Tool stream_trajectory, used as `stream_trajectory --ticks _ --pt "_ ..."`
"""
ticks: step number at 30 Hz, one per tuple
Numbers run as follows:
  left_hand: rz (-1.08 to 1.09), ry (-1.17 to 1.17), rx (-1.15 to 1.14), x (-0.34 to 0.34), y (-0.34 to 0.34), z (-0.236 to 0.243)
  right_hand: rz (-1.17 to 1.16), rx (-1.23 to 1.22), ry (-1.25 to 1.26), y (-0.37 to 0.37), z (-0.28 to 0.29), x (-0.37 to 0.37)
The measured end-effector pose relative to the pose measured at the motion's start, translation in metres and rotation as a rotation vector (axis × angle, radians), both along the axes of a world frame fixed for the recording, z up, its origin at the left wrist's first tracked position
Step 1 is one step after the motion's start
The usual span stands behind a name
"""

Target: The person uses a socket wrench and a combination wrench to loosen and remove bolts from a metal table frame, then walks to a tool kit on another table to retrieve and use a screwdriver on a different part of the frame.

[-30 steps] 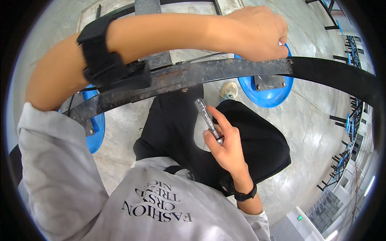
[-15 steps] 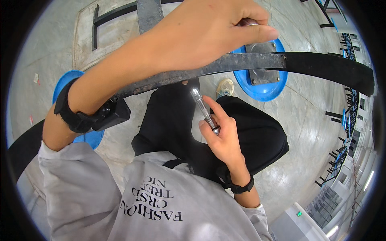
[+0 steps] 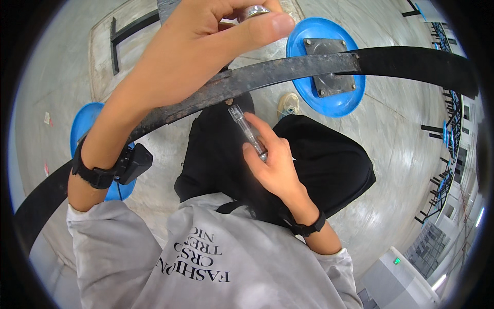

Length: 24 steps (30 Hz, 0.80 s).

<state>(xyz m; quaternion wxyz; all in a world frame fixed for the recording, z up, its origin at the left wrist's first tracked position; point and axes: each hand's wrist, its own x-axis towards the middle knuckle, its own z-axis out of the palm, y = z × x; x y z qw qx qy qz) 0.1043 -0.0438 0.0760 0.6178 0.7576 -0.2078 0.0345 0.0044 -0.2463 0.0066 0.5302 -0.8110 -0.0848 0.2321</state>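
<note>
My left hand [image 3: 206,44] is above the black metal beam [image 3: 278,71], fingers curled round a shiny, round-ended metal piece [image 3: 252,11]; most of it is hidden in the grip. Below the beam, my right hand [image 3: 275,159] pinches a chrome socket wrench [image 3: 249,133] by its lower part, index finger lying along the shaft. The wrench's socket end points up at a small bolt [image 3: 229,102] on the beam's near edge; whether they touch I cannot tell. My right hand is apart from the beam.
A blue round seat [image 3: 355,98] with a bolted metal plate [image 3: 329,67] is by the beam's right part. Another blue seat [image 3: 85,121] shows behind my left forearm. A black metal frame [image 3: 114,46] lies at the far left. Rows of similar frames [image 3: 445,139] stand at right.
My left hand has shifted left in the picture, showing more of the metal piece. The right hand and wrench have moved slightly up and left, with the socket end nearer the bolt.
</note>
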Motion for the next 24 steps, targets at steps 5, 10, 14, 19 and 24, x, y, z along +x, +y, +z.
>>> stream_trajectory --ticks 5,10,14,19,24 --pt "-0.182 0.137 -0.074 -0.007 0.005 -0.02 -0.075 0.015 -0.113 0.014 -0.016 -0.007" --pt "-0.23 0.17 -0.218 -0.01 0.005 -0.038 -0.183 0.037 -0.202 0.027 -0.028 -0.019" --pt "-0.1 0.091 -0.255 -0.01 -0.005 -0.041 -0.19 -0.123 -0.41 0.035 -0.036 -0.021" --pt "-0.004 0.028 -0.299 -0.015 -0.014 -0.045 -0.147 -0.125 -0.554 0.033 -0.048 -0.019" --pt "0.059 0.036 -0.37 -0.011 -0.017 -0.043 -0.126 0.066 -0.665 0.037 -0.072 -0.016"
